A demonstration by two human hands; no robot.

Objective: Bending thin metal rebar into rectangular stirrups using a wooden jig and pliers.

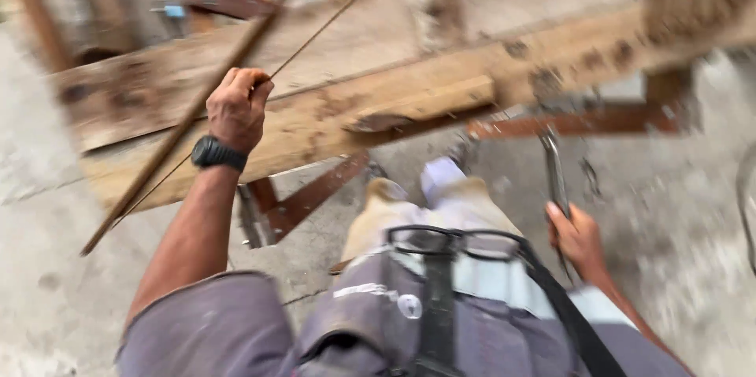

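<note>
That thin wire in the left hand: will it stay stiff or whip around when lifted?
The thin wire is long and slender beyond the left hand, so it will probably flex and sway. It looks light. Being round, it might roll on the wooden bench.

The left arm reaches up from the shoulder at about seven o'clock toward eleven o'clock, bare from a short grey sleeve, elbow nearly straight, a black watch strapped round the wrist. The left hand (239, 107) is closed in a fist with its back toward the camera, knuckles uppermost. The right arm hangs low at about four o'clock, forearm angled inward. The right hand (577, 238) sits beside the right thigh, fingers curled shut, thumb on top. The picture is blurred, so fingertips are unclear.
</note>
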